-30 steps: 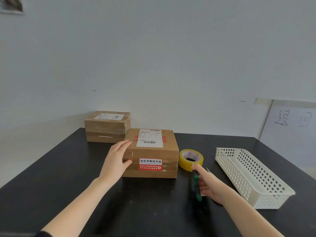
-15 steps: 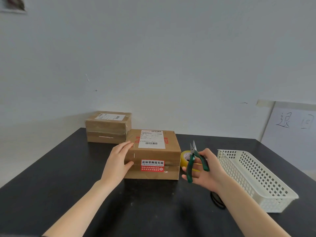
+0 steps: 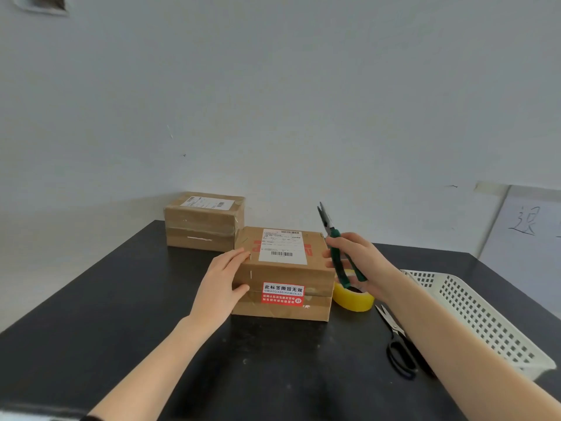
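A brown cardboard box (image 3: 285,276) with a white shipping label and a red sticker stands on the black table (image 3: 91,329). My left hand (image 3: 223,282) rests flat against the box's left side, thumb on its front face. My right hand (image 3: 359,264) grips green-handled pliers (image 3: 337,247) by the handles, jaws pointing up and back, raised just right of the box's top right corner.
A second taped cardboard box (image 3: 205,221) sits behind, at the wall. A yellow tape roll (image 3: 353,297) lies right of the near box. Black-handled scissors (image 3: 396,343) lie under my right forearm. A white perforated basket (image 3: 482,314) stands at the right.
My right hand picked the pliers up off the table, then carried them up and left to the box's top right corner. The left hand stayed on the box.
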A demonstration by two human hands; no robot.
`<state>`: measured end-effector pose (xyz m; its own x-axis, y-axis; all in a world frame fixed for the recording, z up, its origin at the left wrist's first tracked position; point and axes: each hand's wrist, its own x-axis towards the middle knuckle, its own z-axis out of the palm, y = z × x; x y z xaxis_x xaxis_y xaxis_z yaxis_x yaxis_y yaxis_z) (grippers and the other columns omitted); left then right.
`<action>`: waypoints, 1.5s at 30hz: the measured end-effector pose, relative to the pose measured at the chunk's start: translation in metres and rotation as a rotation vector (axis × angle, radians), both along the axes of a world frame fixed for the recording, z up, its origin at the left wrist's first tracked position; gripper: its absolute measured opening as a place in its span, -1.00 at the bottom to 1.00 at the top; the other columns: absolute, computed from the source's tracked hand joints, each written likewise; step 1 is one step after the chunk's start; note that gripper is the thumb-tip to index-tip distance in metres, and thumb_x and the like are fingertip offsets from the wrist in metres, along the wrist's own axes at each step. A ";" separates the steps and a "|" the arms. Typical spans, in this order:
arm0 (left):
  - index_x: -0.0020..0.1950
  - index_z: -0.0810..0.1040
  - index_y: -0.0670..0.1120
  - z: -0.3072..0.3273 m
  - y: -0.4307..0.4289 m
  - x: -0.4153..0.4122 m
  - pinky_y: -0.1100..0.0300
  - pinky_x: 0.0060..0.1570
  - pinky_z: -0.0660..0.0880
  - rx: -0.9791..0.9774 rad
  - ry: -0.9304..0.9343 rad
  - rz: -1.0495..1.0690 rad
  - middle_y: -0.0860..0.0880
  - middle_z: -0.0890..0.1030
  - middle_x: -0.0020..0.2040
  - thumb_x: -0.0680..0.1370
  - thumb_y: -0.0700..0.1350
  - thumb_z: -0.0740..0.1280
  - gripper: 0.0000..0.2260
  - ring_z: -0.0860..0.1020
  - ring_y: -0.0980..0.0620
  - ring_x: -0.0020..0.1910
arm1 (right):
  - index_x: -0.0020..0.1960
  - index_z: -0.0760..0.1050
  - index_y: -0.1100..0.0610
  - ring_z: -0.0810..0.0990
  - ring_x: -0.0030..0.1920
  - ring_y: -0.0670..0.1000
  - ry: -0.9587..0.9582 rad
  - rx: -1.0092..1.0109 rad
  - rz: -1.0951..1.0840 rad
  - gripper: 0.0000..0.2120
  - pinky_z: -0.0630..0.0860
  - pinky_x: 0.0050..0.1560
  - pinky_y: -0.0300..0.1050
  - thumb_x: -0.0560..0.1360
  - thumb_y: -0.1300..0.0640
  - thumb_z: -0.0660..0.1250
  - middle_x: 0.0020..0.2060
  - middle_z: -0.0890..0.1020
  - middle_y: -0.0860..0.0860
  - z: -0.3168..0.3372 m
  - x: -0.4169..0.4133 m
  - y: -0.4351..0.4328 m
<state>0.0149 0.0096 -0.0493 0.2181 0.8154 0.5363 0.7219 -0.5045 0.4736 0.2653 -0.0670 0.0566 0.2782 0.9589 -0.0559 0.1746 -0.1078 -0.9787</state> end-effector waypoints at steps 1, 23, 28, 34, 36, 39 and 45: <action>0.44 0.31 0.05 0.000 0.000 0.000 0.11 0.39 0.22 0.002 -0.004 -0.004 0.06 0.33 0.44 0.44 -0.04 0.46 -0.39 0.31 0.06 0.41 | 0.20 0.47 0.07 0.63 -0.02 0.08 -0.100 0.012 0.006 -0.69 0.59 0.08 0.07 0.52 -0.01 0.37 0.00 0.65 0.11 0.002 -0.002 0.004; 0.37 0.38 0.07 0.000 0.002 -0.006 0.23 0.30 0.22 0.012 -0.090 -0.047 0.09 0.40 0.37 0.40 -0.04 0.50 -0.43 0.37 0.10 0.33 | 0.23 0.56 0.08 0.59 -0.04 -0.04 -1.021 0.039 0.362 -0.64 0.47 -0.18 -0.37 0.46 0.02 0.39 0.05 0.66 0.00 0.001 -0.033 0.041; 0.37 0.38 0.09 -0.002 0.003 -0.008 0.27 0.29 0.20 0.023 -0.082 -0.058 0.10 0.40 0.37 0.40 -0.04 0.50 -0.42 0.37 0.12 0.33 | 0.22 0.58 0.10 0.57 -0.07 -0.06 -1.040 0.056 0.391 -0.63 0.44 -0.21 -0.39 0.45 0.01 0.40 0.06 0.65 0.00 -0.001 -0.041 0.052; 0.37 0.38 0.08 -0.002 0.003 -0.007 0.27 0.29 0.21 0.023 -0.090 -0.059 0.09 0.41 0.36 0.39 -0.04 0.51 -0.42 0.38 0.11 0.33 | 0.20 0.59 0.10 0.57 -0.09 -0.05 -1.102 0.074 0.396 -0.64 0.51 -0.16 -0.33 0.44 0.00 0.40 0.03 0.64 -0.01 -0.004 -0.046 0.058; 0.37 0.38 0.08 -0.002 0.003 -0.007 0.27 0.29 0.20 0.021 -0.090 -0.055 0.09 0.42 0.36 0.39 -0.03 0.51 -0.42 0.38 0.11 0.33 | 0.20 0.58 0.09 0.59 -0.09 -0.04 -1.112 0.082 0.396 -0.64 0.58 -0.08 -0.26 0.44 0.00 0.39 0.04 0.64 -0.01 -0.006 -0.046 0.059; 0.37 0.38 0.07 -0.002 0.003 -0.007 0.26 0.28 0.21 0.019 -0.106 -0.052 0.09 0.42 0.35 0.39 -0.05 0.51 -0.41 0.39 0.10 0.32 | 0.20 0.58 0.09 0.59 -0.09 -0.04 -1.117 0.098 0.399 -0.65 0.60 -0.04 -0.22 0.45 0.01 0.38 0.06 0.65 0.00 -0.006 -0.047 0.060; 0.38 0.36 0.08 -0.001 0.001 -0.006 0.27 0.27 0.21 0.003 -0.116 -0.048 0.09 0.42 0.35 0.39 -0.05 0.51 -0.40 0.40 0.10 0.32 | 0.17 0.59 0.07 0.60 -0.11 -0.02 -1.154 0.110 0.373 -0.68 0.62 -0.06 -0.18 0.47 -0.04 0.36 0.03 0.66 -0.02 -0.008 -0.051 0.058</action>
